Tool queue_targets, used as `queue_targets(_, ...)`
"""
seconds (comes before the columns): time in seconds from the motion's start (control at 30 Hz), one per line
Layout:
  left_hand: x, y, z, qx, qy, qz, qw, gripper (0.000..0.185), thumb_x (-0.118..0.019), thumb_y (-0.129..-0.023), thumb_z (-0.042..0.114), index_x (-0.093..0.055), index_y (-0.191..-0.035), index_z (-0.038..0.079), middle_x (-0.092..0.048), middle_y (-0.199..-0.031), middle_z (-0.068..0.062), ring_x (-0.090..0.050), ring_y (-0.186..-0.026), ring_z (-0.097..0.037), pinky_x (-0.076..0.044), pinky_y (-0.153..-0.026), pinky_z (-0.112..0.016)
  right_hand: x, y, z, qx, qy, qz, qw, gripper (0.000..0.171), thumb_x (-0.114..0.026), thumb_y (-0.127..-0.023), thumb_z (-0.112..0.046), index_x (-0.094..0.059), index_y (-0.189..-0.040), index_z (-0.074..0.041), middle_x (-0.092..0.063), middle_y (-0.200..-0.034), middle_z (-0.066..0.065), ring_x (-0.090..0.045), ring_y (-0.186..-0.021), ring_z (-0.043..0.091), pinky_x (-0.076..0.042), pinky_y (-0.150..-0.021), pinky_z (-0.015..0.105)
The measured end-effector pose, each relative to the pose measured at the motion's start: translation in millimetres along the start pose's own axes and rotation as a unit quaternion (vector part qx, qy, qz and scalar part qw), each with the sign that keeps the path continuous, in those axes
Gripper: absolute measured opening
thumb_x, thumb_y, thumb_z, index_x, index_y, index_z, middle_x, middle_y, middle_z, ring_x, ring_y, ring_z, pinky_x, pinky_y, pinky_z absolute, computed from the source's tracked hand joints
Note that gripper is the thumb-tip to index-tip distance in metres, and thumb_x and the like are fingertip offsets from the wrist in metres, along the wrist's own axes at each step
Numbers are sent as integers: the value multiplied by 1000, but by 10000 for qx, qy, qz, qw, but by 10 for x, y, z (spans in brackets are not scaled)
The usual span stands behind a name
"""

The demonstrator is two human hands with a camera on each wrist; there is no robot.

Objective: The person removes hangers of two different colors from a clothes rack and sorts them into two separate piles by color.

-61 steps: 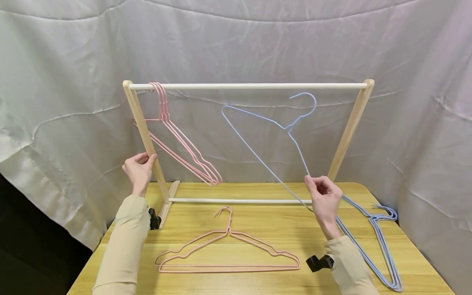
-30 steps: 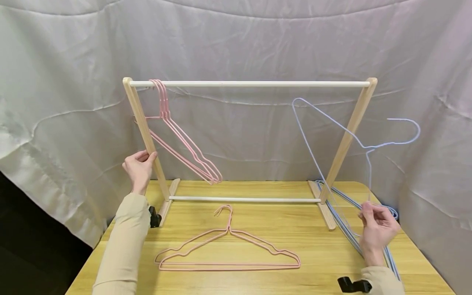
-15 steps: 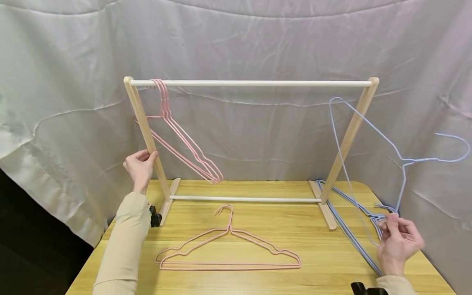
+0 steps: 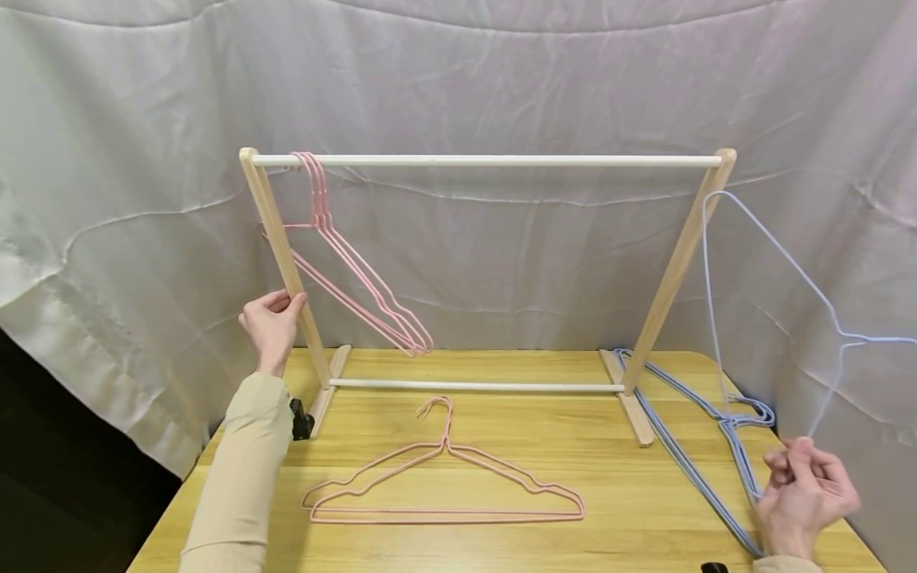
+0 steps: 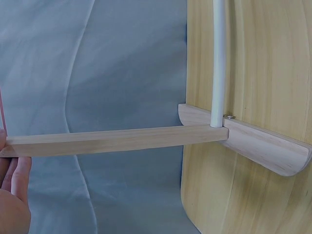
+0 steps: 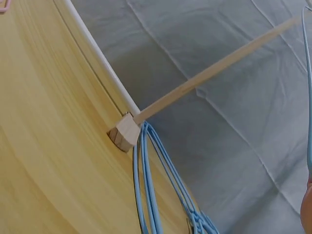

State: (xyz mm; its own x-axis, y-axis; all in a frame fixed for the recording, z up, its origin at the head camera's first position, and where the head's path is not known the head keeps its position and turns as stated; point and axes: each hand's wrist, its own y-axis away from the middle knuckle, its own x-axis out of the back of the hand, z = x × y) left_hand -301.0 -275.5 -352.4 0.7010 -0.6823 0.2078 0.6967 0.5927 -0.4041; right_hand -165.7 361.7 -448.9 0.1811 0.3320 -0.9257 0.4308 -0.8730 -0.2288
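Note:
My left hand (image 4: 271, 325) grips the left wooden post (image 4: 272, 223) of a clothes rack partway up, thumb on the front. The left wrist view shows its fingers (image 5: 20, 180) against that post. At the right, beyond the rack's right post (image 4: 677, 270), my right hand (image 4: 805, 497) pinches a light blue wire hanger (image 4: 848, 337) by its lower arm. The hanger is raised and tilted, its hook running past the right edge of the head view. Below it, a stack of blue hangers (image 4: 689, 460) lies on the table, partly behind my right hand.
Several pink hangers (image 4: 319, 195) hang at the left end of the rack's white top rail (image 4: 501, 161). Two more pink hangers (image 4: 447, 521) lie overlapping on the wooden table (image 4: 516, 434) in front. A grey curtain (image 4: 487, 263) closes off the back and sides.
My right hand has carried the blue hanger from in front of the rack out to the right and downward, tipping its hook rightward. My left hand stays on the post.

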Motion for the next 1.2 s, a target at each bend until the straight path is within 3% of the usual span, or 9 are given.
queue_targets(0.17, -1, -2, 3, 24, 14, -21, 10000, 32, -77, -89, 21, -76, -112, -1, -74, -109, -23, -53, -65, 21, -44, -69, -4, 58, -39, -34, 118, 91, 152, 9998, 17, -67, -80, 23, -55, -69, 23, -62, -53, 25, -50, -33, 21, -38, -32, 23)
queue_targets(0.37, 1, -6, 2, 7, 35, 5, 10000, 32, -77, -89, 20, -76, -112, -1, -74, -109, -23, -53, -66, 21, -45, -70, -4, 175, -104, -119, -461, 683, 512, 9953, 11, -70, -79, 21, -60, -72, 21, -68, -59, 22, -51, -35, 20, -37, -34, 22)
queue_targets(0.53, 0, 0, 3, 31, -7, 32, 10000, 30, -77, -89, 20, -76, -111, -1, -74, -109, -23, -53, -66, 21, -43, -73, -5, 291, -155, -171, -1223, 1498, 951, 9765, 7, -73, -77, 18, -68, -73, 15, -72, -62, 17, -52, -35, 19, -42, -34, 25)
queue_targets(0.8, -6, -1, -7, 87, -15, -6, 10000, 32, -77, -89, 21, -76, -112, 0, -74, -110, -22, -53, -65, 21, -44, -72, -5, 359, -152, -147, -1791, 2691, 806, 9429, 12, -74, -80, 13, -74, -70, 7, -72, -59, 9, -53, -36, 13, -43, -35, 22)
queue_targets(0.97, -7, -1, -4, 71, -5, -7, 10000, 31, -77, -89, 21, -76, -112, -1, -74, -109, -22, -53, -65, 21, -44, -70, -4, 408, -169, -151, -2184, 3511, 790, 9071, 19, -75, -83, 5, -76, -65, 0, -69, -54, 2, -51, -36, 9, -41, -35, 20)
queue_targets(1.07, -7, -1, -1, 62, -5, 11, 10000, 30, -77, -89, 20, -76, -111, 0, -74, -109, -23, -53, -65, 21, -44, -71, -4, 451, -179, -178, -2543, 4055, 671, 8755, 27, -73, -87, 1, -76, -62, -6, -67, -52, -4, -51, -39, 6, -41, -37, 19)
queue_targets(1.2, -5, 1, 2, 80, 3, 22, 10000, 30, -77, -89, 20, -76, -111, 0, -74, -109, -23, -53, -67, 20, -43, -75, -5, 504, -189, -221, -3060, 4722, 389, 8258, 35, -69, -91, -5, -75, -58, -16, -62, -49, -9, -51, -40, 3, -43, -39, 18)
